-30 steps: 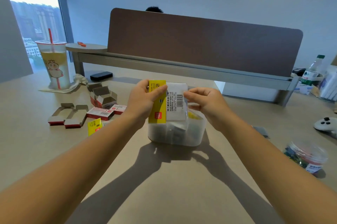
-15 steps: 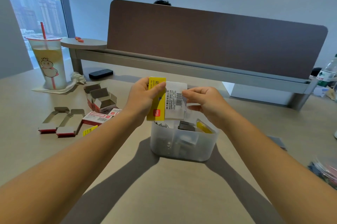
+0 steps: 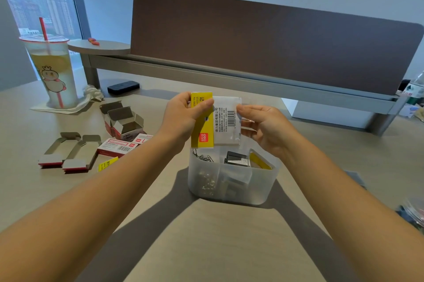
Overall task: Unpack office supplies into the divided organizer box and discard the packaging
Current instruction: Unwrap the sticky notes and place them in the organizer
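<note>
Your organizer box [image 3: 231, 186] is frosted, translucent plastic — matt, with shiny metal paper clips [image 3: 207, 183] showing through its wall. The sticky-note packet [image 3: 214, 121] wears glossy clear film (over yellow and white paper). The opened staple boxes [image 3: 68, 152] are dull grey cardboard inside, and the desk [image 3: 206, 242] is smooth, matt wood-look laminate.

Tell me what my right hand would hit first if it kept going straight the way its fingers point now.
The right hand points left, its fingers already pinching the clear wrapper edge of the sticky note pack. Going straight on, it would likely press into that pack first, then the left hand behind it, though depth is unclear.
</note>
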The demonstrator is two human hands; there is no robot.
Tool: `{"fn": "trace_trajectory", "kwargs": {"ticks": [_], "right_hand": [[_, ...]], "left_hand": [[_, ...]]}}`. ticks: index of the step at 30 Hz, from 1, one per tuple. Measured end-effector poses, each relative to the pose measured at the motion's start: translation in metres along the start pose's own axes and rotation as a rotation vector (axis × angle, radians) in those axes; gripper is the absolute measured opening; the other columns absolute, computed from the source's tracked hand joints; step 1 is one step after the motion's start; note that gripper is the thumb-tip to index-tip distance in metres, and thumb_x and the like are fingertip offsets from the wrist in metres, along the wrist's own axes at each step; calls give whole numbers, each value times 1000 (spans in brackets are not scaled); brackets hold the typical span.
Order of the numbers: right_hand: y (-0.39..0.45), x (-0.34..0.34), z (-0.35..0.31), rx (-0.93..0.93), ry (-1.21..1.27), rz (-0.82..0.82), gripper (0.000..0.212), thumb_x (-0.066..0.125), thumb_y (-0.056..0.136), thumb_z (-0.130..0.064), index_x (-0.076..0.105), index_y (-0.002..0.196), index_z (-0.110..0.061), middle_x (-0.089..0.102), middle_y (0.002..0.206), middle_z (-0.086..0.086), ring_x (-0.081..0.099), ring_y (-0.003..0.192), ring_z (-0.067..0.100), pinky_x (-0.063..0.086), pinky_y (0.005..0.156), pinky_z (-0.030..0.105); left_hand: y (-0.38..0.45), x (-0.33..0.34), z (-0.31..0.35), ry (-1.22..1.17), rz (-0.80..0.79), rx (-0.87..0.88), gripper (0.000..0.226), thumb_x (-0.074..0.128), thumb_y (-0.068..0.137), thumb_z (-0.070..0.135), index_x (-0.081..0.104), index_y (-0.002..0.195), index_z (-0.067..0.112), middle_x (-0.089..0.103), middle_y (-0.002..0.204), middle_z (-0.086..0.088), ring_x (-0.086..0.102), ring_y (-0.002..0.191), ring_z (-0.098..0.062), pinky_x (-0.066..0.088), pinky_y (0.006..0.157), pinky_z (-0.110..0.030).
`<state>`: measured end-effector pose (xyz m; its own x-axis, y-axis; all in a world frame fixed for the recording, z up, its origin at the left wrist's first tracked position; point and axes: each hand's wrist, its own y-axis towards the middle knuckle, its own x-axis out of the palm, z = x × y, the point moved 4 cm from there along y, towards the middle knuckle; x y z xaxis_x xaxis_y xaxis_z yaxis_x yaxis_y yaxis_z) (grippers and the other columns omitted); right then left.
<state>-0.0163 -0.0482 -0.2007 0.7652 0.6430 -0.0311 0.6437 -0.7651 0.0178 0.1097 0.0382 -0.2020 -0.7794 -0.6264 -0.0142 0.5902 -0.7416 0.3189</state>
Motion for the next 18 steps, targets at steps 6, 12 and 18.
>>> {"fn": "trace_trajectory", "kwargs": {"ticks": [6, 12, 18], "right_hand": [[-1, -5, 1, 61, 87, 43, 13, 54, 85, -16, 59, 76, -9, 65, 81, 4, 59, 82, 19, 49, 77, 30], [-1, -15, -2, -69, -132, 125, 20, 46, 90, -18, 56, 73, -14, 61, 78, -2, 58, 77, 14, 51, 72, 25], [0, -25, -10, -274, -305, 272, 19, 38, 94, -20, 52, 82, -14, 59, 82, -4, 57, 70, 10, 51, 61, 15]], "left_hand": [[1, -5, -2, -9, 20, -30, 11, 49, 88, 22, 48, 77, 23, 58, 84, 5, 60, 74, -11, 51, 66, -25], [0, -10, -6, -17, 49, -85, 11, 50, 88, 22, 48, 78, 21, 61, 90, -2, 62, 80, -17, 53, 71, -33], [2, -14, -8, 4, 96, -101, 7, 50, 88, 23, 49, 83, 19, 60, 90, -2, 62, 77, -16, 54, 65, -30]]}}
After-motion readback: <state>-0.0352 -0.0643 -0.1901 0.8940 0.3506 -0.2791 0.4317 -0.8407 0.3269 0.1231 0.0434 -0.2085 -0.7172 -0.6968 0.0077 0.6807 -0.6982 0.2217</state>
